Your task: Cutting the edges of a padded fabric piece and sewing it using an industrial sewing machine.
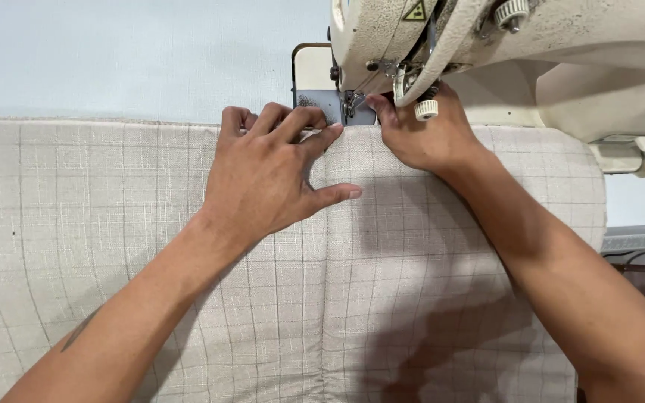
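A large piece of beige checked fabric covers most of the table and runs up under the head of a cream sewing machine. My left hand lies on the cloth, its fingers curled over the far edge just left of the presser foot. My right hand presses the same edge from the right, thumb tip beside the needle area. A fold or seam line runs down the fabric between the two hands.
A pale blue table surface shows beyond the fabric. The machine arm overhangs the upper right, with a white knob above my right hand. A dark gap and a table edge lie at the right.
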